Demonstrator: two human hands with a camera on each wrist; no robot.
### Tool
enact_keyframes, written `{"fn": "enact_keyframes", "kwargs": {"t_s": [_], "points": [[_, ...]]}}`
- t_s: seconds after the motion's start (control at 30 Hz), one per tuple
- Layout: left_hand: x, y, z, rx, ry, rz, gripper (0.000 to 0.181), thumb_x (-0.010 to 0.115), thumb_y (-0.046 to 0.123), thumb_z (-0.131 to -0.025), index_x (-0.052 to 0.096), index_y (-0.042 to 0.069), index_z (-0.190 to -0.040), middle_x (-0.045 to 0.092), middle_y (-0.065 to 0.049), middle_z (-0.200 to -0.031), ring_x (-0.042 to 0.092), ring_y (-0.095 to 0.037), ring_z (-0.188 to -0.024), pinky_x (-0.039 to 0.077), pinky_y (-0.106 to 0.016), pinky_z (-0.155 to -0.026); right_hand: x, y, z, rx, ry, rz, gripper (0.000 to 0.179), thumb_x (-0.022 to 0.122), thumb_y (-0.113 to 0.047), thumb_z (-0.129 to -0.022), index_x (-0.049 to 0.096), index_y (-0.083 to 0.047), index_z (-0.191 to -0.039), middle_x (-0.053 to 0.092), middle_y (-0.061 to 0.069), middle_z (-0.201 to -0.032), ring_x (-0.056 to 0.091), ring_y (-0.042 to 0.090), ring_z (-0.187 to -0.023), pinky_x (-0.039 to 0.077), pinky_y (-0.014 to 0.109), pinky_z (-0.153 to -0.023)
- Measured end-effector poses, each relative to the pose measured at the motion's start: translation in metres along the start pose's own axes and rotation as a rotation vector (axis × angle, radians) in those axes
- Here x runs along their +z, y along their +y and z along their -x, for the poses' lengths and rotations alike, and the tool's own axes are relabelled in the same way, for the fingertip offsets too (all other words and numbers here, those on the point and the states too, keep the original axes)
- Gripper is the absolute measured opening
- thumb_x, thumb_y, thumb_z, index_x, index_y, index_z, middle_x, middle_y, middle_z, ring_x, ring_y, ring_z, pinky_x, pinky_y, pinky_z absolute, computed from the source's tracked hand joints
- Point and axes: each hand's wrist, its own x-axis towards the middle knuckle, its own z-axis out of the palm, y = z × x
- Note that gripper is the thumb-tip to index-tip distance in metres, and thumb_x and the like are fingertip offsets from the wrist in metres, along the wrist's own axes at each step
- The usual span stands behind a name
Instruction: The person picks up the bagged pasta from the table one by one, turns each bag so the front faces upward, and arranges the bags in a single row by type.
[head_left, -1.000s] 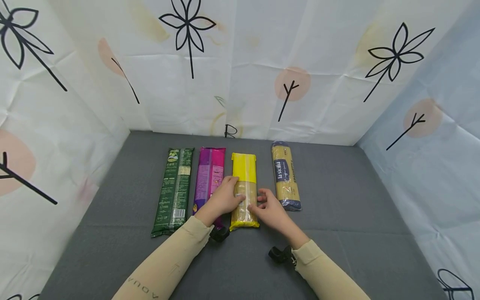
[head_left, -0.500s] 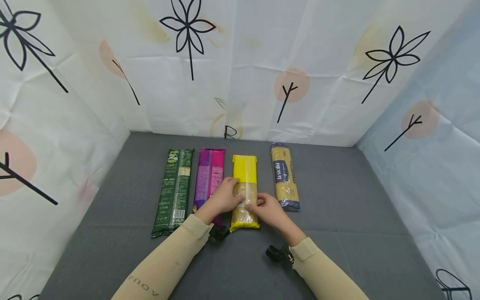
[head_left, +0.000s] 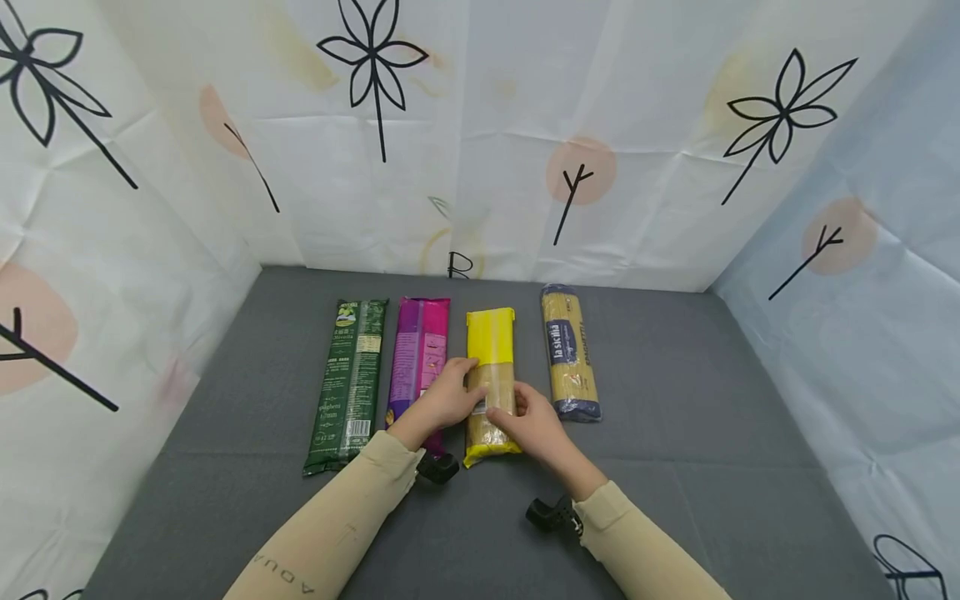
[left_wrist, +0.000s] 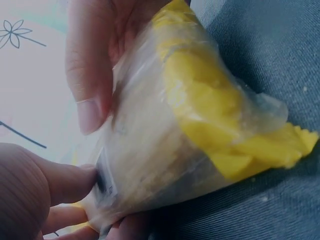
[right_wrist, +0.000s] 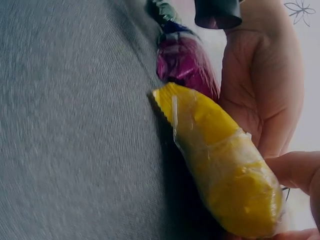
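A yellow-ended, clear-windowed packet of spaghetti [head_left: 491, 337] lies lengthwise between both hands. My left hand [head_left: 448, 393] grips its left edge, the thumb laid over the top. On the opposite edge my right hand [head_left: 538, 427] pinches it, thumb on top and the other fingers partly hidden at the side. In the left wrist view, the near yellow end of the packet [left_wrist: 200, 95] looks crumpled, and both thumbs are on the film. The right wrist view shows that yellow end [right_wrist: 227, 165] close to the grey cloth.
Left of the hands are a purple-pink pasta packet [head_left: 420, 342], partly under the left arm, and a green spaghetti packet [head_left: 348, 383]. A blue-and-clear pasta packet [head_left: 572, 354] lies to the right. A patterned white curtain [head_left: 510, 208] surrounds the grey table [head_left: 675, 375].
My right hand has moved left, closing from the packet's edge into a pinch. The packet's near end has shifted slightly right. The left hand stays nearly still.
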Motion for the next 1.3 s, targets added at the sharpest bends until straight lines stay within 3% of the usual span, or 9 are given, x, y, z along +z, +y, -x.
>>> {"fn": "enact_keyframes", "kwargs": {"t_s": [0.2,0.3,0.5,0.63,0.73,0.83,1.0,1.17,1.3], "points": [[0.003,-0.001,-0.001,0.008,0.029,0.029,0.056,0.06,0.023,-0.097,0.041,-0.001,-0.144,0.038,-0.021,-0.145,0.041,-0.032,-0.13,0.034,-0.048,-0.107,0.0,-0.02,0.015,-0.027,-0.073,-0.119,0.067,0.064,-0.01,-0.093,0.027,0.006,-0.147,0.053,0.026,-0.131,0.062,0.028,-0.101,0.054,0.041,-0.082],[0.005,0.0,-0.001,0.017,0.041,0.044,0.056,0.059,0.023,-0.097,0.041,-0.002,-0.144,0.038,-0.021,-0.145,0.04,-0.033,-0.131,0.033,-0.048,-0.107,0.0,-0.026,0.019,-0.032,-0.049,-0.138,0.068,0.063,-0.007,-0.093,0.025,0.006,-0.147,0.051,0.026,-0.131,0.062,0.027,-0.099,0.054,0.042,-0.081],[0.007,0.003,-0.001,0.012,0.062,0.148,0.055,0.055,0.026,-0.099,0.04,0.0,-0.145,0.038,-0.02,-0.146,0.04,-0.031,-0.131,0.033,-0.049,-0.107,-0.002,-0.01,0.011,-0.064,0.026,-0.119,0.069,0.065,-0.009,-0.091,0.028,-0.006,-0.149,0.05,0.019,-0.133,0.062,0.027,-0.099,0.055,0.041,-0.076],[0.002,0.013,0.001,0.0,0.087,0.336,0.053,0.05,0.032,-0.102,0.04,0.006,-0.147,0.044,-0.016,-0.142,0.058,-0.027,-0.11,0.047,-0.043,-0.094,-0.007,-0.015,0.01,-0.128,0.093,0.055,0.07,0.066,-0.013,-0.09,0.03,-0.014,-0.15,0.051,0.013,-0.132,0.06,0.025,-0.099,0.056,0.039,-0.073],[-0.008,0.028,0.005,0.025,0.095,0.471,0.051,0.046,0.034,-0.103,0.043,0.003,-0.143,0.052,-0.017,-0.134,0.064,-0.028,-0.099,0.053,-0.04,-0.086,-0.01,-0.025,0.011,-0.2,0.148,0.244,0.07,0.067,-0.013,-0.089,0.033,-0.018,-0.15,0.053,0.008,-0.13,0.06,0.023,-0.099,0.055,0.039,-0.073],[-0.016,0.035,0.005,0.054,0.081,0.607,0.053,0.045,0.038,-0.103,0.047,-0.002,-0.138,0.054,-0.019,-0.132,0.063,-0.03,-0.106,0.052,-0.04,-0.088,-0.012,-0.033,0.014,-0.318,0.201,0.458,0.07,0.07,-0.009,-0.087,0.037,-0.016,-0.149,0.055,0.007,-0.13,0.057,0.022,-0.099,0.052,0.039,-0.076],[-0.023,0.036,0.002,0.035,0.043,0.885,0.062,0.051,0.044,-0.099,0.046,-0.007,-0.134,0.053,-0.022,-0.132,0.061,-0.034,-0.111,0.051,-0.042,-0.088,-0.011,-0.04,0.021,-0.565,0.297,0.812,0.071,0.073,0.0,-0.08,0.044,-0.009,-0.144,0.058,0.009,-0.13,0.054,0.025,-0.091,0.05,0.038,-0.075],[-0.021,0.038,0.004,-0.025,0.11,0.922,0.063,0.062,0.041,-0.094,0.049,-0.007,-0.131,0.06,-0.021,-0.122,0.065,-0.029,-0.103,0.054,-0.039,-0.083,0.0,-0.042,0.026,-0.704,0.382,1.04,0.066,0.072,-0.001,-0.078,0.05,-0.009,-0.14,0.059,0.009,-0.13,0.055,0.025,-0.089,0.053,0.035,-0.068],[-0.016,0.037,0.004,-0.125,0.196,0.909,0.054,0.066,0.035,-0.092,0.053,-0.004,-0.127,0.062,-0.017,-0.117,0.066,-0.024,-0.098,0.055,-0.034,-0.082,0.008,-0.04,0.028,-0.754,0.407,1.087,0.061,0.072,-0.005,-0.078,0.053,-0.008,-0.137,0.06,0.008,-0.13,0.056,0.027,-0.094,0.053,0.039,-0.072]]}}
